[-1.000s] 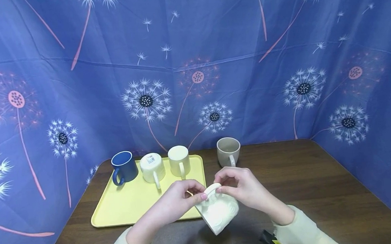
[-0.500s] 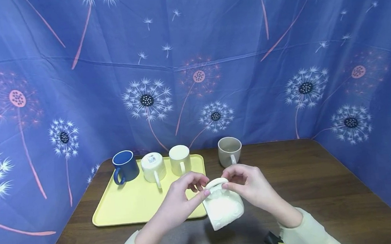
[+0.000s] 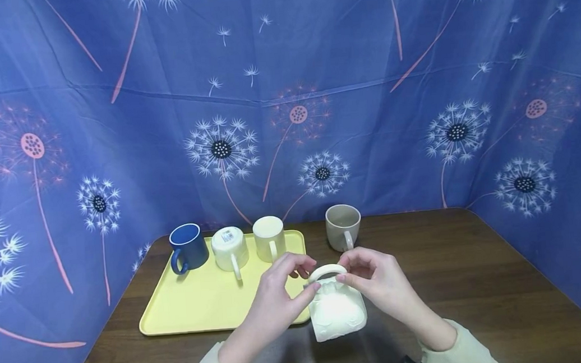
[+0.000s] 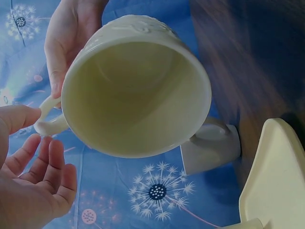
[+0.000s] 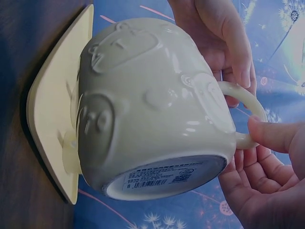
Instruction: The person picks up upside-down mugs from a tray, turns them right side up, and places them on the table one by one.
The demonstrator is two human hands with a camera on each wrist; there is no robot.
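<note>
A cream mug [image 3: 337, 310] hangs on its side over the front of the table, handle upward. My left hand [image 3: 283, 289] has its thumb and fingers at the handle's left end. The right hand [image 3: 378, 274] pinches the other end between thumb and fingers. In the left wrist view the inside of the mug [image 4: 138, 95] is bare, beside my left hand [image 4: 40, 186]. Raised animal faces and a printed label on the base show on the mug [image 5: 147, 95] in the right wrist view; the right thumb [image 5: 279, 136] presses its handle.
A yellow tray [image 3: 193, 309] lies at the left, bearing a blue mug [image 3: 189, 247], an upside-down white mug [image 3: 229, 250] and a cream mug [image 3: 269, 239]. A grey mug [image 3: 341, 228] stands behind my right hand. A blue patterned cloth [image 3: 284, 92] hangs around the table.
The cream mug has turned so that its handle, slanted before, now lies nearly level in the head view. Both hands have shifted slightly right with it.
</note>
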